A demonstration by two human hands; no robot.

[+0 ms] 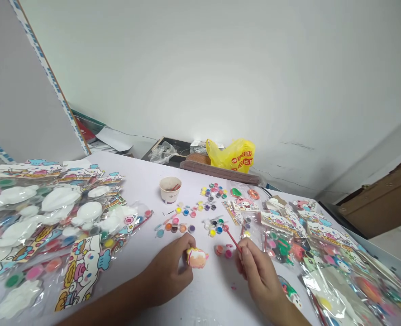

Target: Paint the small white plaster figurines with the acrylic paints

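Note:
Between the thumb and fingers of my left hand (pixel 171 269) is a small painted figurine (pixel 197 258), coloured orange, white and yellow with pink at its edge. My right hand (pixel 256 267) grips a thin red paintbrush (pixel 233 241). The brush's far end reaches a pink paint pot in the cluster of small paint pots (pixel 216 227). Two more pots, orange and pink (pixel 223 250), lie just left of my right hand. Beyond my left hand sits another row of paint pots (pixel 175 227). Farther back stands a paper cup (pixel 170 189) with a red stick and murky liquid inside.
Plastic-wrapped craft packs with white shapes and cartoon cards (pixel 85 267) cover the left side of the white table (pixel 132 181). More packs (pixel 309 235) crowd the right. A yellow plastic bag (pixel 232 155) stands behind the table, near the wall.

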